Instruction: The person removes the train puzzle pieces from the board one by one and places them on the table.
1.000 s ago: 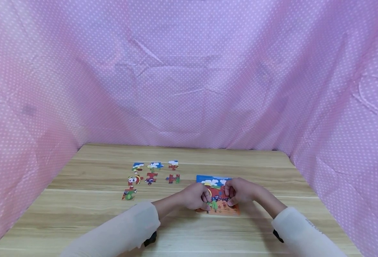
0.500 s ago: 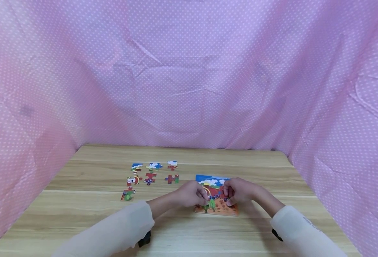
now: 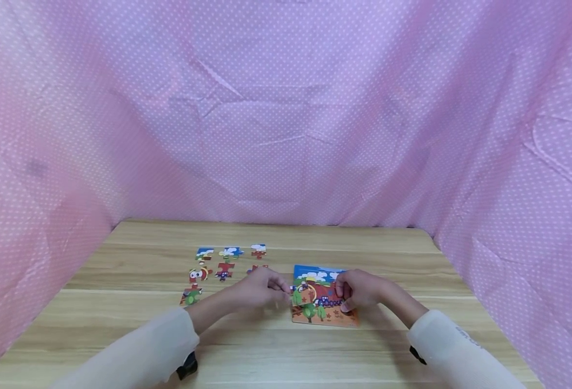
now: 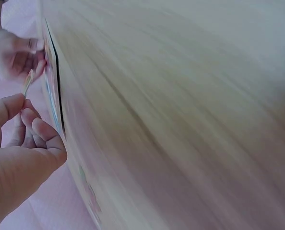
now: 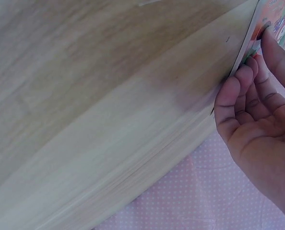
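Note:
My left hand (image 3: 261,289) pinches a puzzle piece (image 3: 304,295) with orange ground and green on it, over the left side of the puzzle board (image 3: 322,319). The left wrist view shows this thin piece (image 4: 28,82) standing edge-on between thumb and fingertip. At the board's right edge, my right hand (image 3: 361,292) keeps its curled fingers and thumb on the board. In the right wrist view, the thumb lies on the printed face while the other fingers (image 5: 229,91) bend at the edge. A red vehicle, trees and clouds show on the board.
Left of the board, several loose puzzle pieces lie in rough rows, among them one with eyes (image 3: 198,274) and a sky piece (image 3: 231,252). My left forearm passes close to a green piece (image 3: 191,295). Pink dotted cloth (image 3: 286,135) hangs behind the wooden table (image 3: 145,237).
My left hand has moved left from the board's lower left, and the pinched piece now shows at its fingertips. My right hand stays at the board's right edge.

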`<action>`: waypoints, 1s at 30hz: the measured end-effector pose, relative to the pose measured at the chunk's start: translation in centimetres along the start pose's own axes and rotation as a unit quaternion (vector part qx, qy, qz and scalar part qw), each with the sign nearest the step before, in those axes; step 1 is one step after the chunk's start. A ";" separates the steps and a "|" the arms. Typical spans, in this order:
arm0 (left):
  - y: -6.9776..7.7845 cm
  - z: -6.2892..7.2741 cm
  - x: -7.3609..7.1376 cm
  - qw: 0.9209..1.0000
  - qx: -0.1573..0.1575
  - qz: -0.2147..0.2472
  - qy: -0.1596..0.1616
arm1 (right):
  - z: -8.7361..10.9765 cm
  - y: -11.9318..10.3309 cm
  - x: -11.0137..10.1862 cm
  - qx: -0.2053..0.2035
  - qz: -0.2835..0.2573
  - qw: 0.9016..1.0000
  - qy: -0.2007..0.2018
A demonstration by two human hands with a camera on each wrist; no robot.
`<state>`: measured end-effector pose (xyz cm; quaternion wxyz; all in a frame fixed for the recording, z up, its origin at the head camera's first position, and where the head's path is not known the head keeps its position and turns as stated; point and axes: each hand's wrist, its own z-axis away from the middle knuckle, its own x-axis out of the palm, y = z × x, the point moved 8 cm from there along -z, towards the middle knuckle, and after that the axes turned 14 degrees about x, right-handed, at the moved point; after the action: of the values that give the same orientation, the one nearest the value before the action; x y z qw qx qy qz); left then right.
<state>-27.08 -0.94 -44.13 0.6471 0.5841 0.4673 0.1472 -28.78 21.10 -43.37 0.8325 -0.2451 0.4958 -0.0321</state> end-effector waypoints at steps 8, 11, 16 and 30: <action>-0.6 3.2 -3.3 1.000 -0.012 0.005 0.012 | 0.0 0.0 0.1 -0.001 0.008 1.000 0.004; -0.9 4.3 -4.5 1.000 -0.012 -0.007 0.018 | 0.0 0.0 0.1 0.004 0.008 1.000 0.003; -1.5 6.2 -6.5 0.999 -0.011 -0.025 0.019 | 0.1 -0.2 0.0 0.008 0.000 1.000 -0.002; -3.2 10.1 -11.1 0.999 -0.010 -0.044 0.031 | 0.0 -0.1 0.0 0.020 0.003 1.000 0.001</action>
<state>-26.12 -16.24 -43.45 0.6441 0.5518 0.5106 0.1411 -28.73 21.05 -43.36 0.8371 -0.2265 0.4964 -0.0396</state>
